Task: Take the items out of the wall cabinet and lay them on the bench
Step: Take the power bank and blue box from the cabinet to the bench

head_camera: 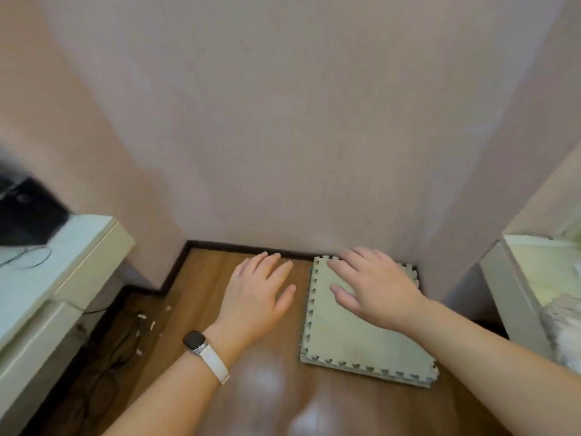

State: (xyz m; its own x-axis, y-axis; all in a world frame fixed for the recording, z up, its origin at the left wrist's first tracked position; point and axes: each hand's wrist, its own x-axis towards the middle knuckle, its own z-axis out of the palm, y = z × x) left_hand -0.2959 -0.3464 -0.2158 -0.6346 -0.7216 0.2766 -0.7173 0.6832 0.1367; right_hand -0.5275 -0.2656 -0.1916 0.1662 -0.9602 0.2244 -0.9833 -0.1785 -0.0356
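Two sets of fingers are stretched out straight and slightly apart, and neither holds anything. The left hand's fingers [272, 265] point toward the dark skirting board [239, 246], with the thumb spread off to the side. The right hand's fingers [344, 269] fan out over the far corner of a stack of foam floor tiles [355, 341]. Whether they press on the top tile or hang just above it cannot be told.

The left hand [254, 297] is palm down over the bare wooden floor [201, 278], just beside the stack's left edge. The right hand [377, 287] is also palm down, and its forearm crosses the stack's right side. A smartwatch [194, 340] with a pale strap sits on the left wrist.

The grey-green tiles have toothed interlocking edges. They lie flat on the floor, pushed into the corner where the skirting meets the pinkish wall [283, 121]. Layers show along the near edge.

A white counter [47, 272] at the left carries a blurred black object [28, 212] and a thin looped cable [28, 258]. On the floor below it lie small white scraps [153, 325] and dark cords [122, 344]. A white unit [515, 294] at the right edge holds something pale and lacy [562, 328], too blurred to name.
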